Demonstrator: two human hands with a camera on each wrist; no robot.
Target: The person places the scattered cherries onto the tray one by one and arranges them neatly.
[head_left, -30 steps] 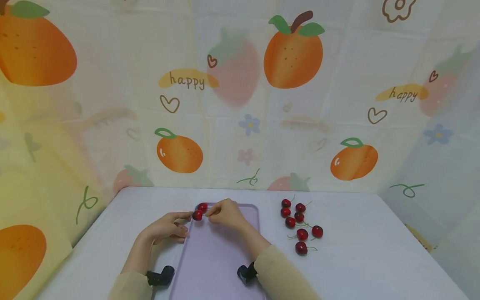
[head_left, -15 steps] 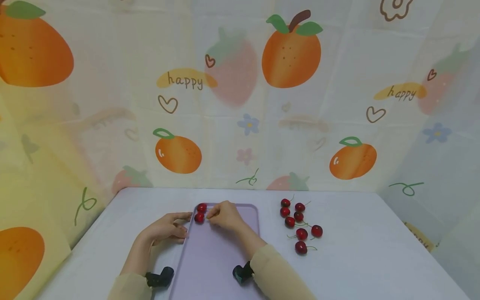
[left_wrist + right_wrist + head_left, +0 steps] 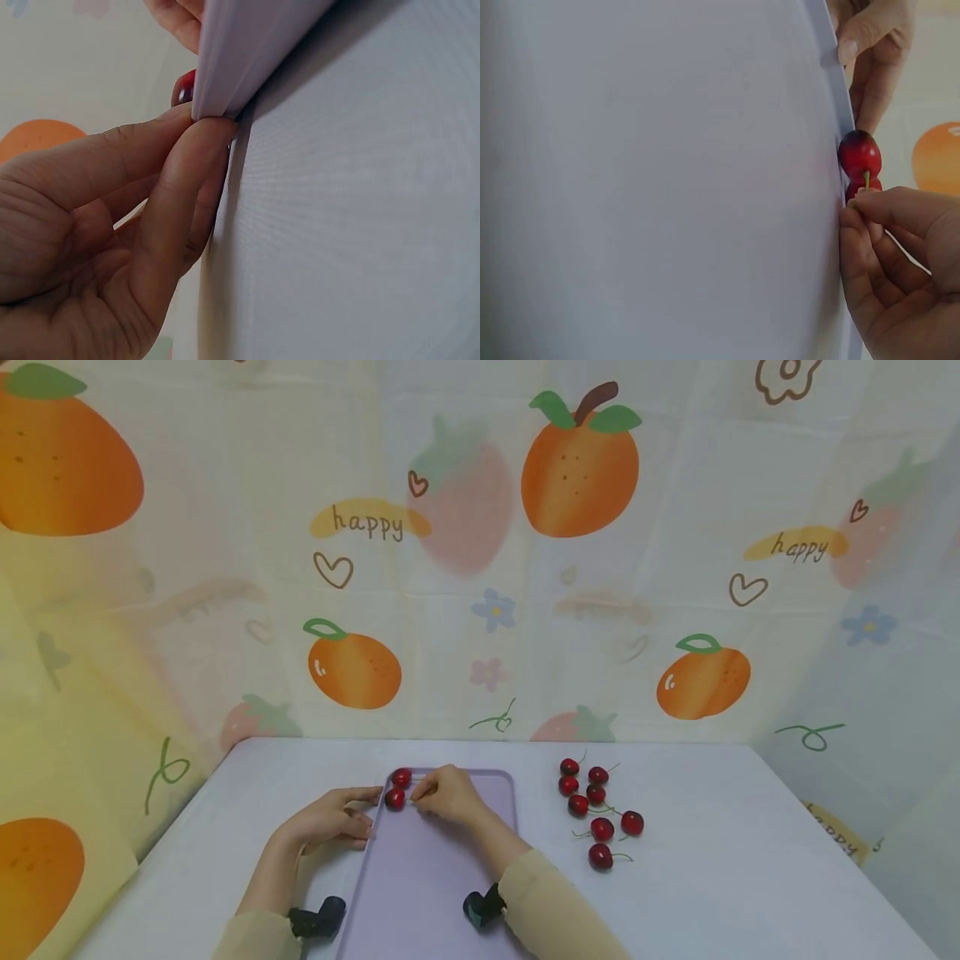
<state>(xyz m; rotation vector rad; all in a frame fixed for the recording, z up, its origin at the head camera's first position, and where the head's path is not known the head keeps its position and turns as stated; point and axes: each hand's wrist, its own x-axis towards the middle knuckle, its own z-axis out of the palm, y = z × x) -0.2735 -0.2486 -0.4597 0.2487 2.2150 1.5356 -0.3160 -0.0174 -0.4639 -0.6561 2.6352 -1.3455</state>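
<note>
A pale purple rectangular tray lies on the table. My left hand is at its left edge, thumb and fingertips gripping the rim, as the left wrist view shows close up. Two dark red cherries sit in the tray's far left corner, the back cherry right against the front cherry. My right hand reaches over the tray and pinches the front cherry's green stem between thumb and forefinger. In the right wrist view this cherry is beside the tray's side wall and partly covers the other one.
Several stemmed cherries lie loose on the white table, right of the tray. A fruit-printed cloth hangs behind the table. Both wrists wear black cameras; the left camera sits close to the tray's left edge.
The front cherry has moved slightly toward me and settled lower beside the back one, my right hand following with its stem. My left hand stays at the tray's edge.
</note>
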